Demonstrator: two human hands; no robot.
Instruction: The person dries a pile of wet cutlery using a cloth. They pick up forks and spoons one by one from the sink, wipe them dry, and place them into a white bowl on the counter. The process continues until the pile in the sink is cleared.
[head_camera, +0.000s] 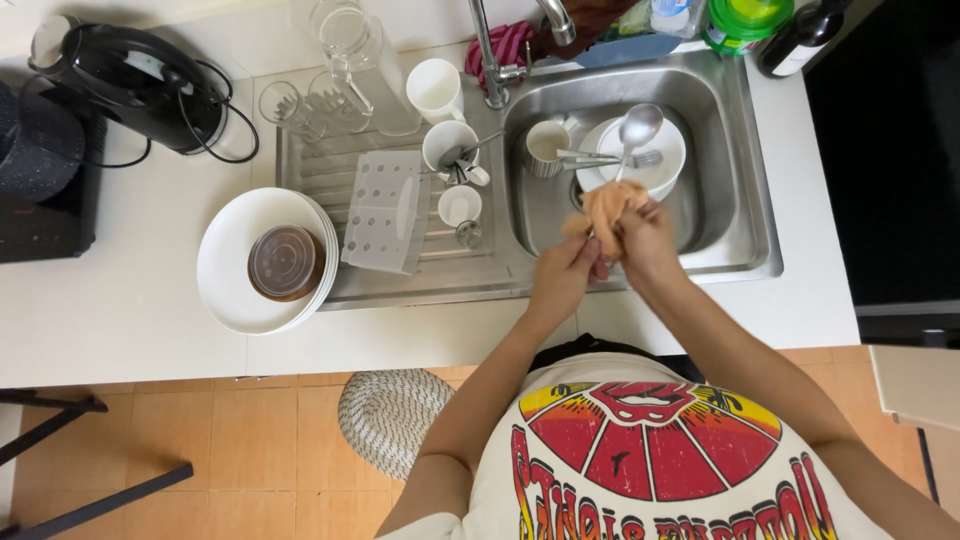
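Over the front edge of the steel sink (740, 200), both my hands are closed around an orange cloth (605, 205). My left hand (562, 275) grips the cloth from below. Beside it, my right hand (648, 240) holds the cloth bunched around the handle of a large metal spoon (638, 125). The spoon's bowl points away from me, above a white bowl (665, 160) in the sink. A fork (600, 158) lies across that bowl, and a white mug (546, 145) stands to its left.
The tap (490, 55) rises behind the sink. The draining board (320, 170) holds cups, glasses and a white cutlery rack (385, 210). Stacked white plates with a brown lid (265, 262), a black kettle (135, 80), bottles (745, 20) and a woven floor mat (390, 415) are around.
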